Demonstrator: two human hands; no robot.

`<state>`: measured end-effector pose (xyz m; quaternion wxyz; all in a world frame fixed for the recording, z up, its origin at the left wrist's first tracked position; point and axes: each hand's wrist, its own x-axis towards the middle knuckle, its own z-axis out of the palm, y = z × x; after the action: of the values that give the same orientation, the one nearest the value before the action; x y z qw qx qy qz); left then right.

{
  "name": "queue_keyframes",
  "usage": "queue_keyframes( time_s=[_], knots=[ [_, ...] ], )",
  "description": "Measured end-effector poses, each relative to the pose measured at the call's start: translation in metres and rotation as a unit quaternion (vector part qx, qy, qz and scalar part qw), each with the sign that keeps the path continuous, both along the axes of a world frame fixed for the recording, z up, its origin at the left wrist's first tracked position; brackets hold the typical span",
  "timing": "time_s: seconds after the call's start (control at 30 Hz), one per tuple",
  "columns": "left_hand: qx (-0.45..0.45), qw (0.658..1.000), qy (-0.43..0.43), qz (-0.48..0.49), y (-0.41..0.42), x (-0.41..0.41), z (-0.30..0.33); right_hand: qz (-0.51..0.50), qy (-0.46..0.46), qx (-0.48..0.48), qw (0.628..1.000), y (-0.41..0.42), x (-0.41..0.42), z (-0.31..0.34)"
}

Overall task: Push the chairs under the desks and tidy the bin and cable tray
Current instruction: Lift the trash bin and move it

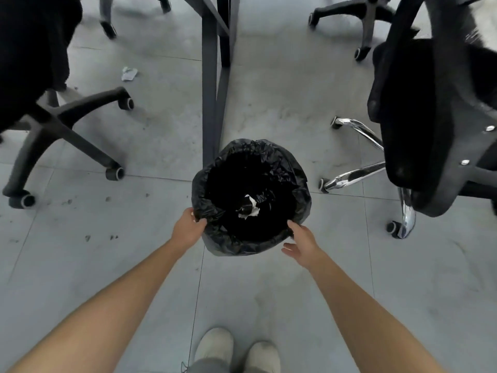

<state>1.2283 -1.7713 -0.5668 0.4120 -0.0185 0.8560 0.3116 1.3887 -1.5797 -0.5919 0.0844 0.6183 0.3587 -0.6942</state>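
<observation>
Bin sits on the floor by the desk leg, between two chairs. My left hand pinches the liner at the near-left rim; right hand, fingers loosely spread, touches the near-right rim, likely steadying it for repositioning.

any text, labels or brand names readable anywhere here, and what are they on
None can be read.
Bin liner: plain black, no print.
Crumpled paper on the floor: too small to show any writing.
Chairs, such as the right one: no visible label.
</observation>
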Motion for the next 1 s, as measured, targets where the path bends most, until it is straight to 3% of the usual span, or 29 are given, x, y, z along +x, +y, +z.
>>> queue_keyframes(
  time_s=[0.13, 0.27, 0.43, 0.63, 0.77, 1.0],
  knots=[
    [0.043, 0.999, -0.01, 0.025, 0.014, -0.033, -0.049, -0.099, 0.035, 0.036, 0.994, -0.007, -0.024, -0.043],
    [0.048, 0.999, -0.012, 0.012, 0.012, -0.03, -0.074, -0.13, 0.02, 0.083, 0.988, -0.015, -0.022, -0.042],
    [0.04, 0.999, -0.014, 0.033, 0.009, 0.024, 0.003, -0.134, -0.015, 0.083, 0.987, -0.023, 0.025, 0.016],
    [-0.008, 0.998, -0.046, 0.033, -0.007, 0.094, 0.122, -0.154, -0.025, 0.075, 0.985, -0.053, 0.106, 0.143],
    [-0.026, 0.998, -0.05, -0.019, -0.014, 0.125, 0.208, -0.181, -0.045, 0.077, 0.979, -0.079, 0.158, 0.233],
    [0.055, 0.981, -0.011, -0.185, -0.012, 0.176, 0.348, -0.341, -0.037, 0.09, 0.935, -0.143, 0.239, 0.366]
  ],
)
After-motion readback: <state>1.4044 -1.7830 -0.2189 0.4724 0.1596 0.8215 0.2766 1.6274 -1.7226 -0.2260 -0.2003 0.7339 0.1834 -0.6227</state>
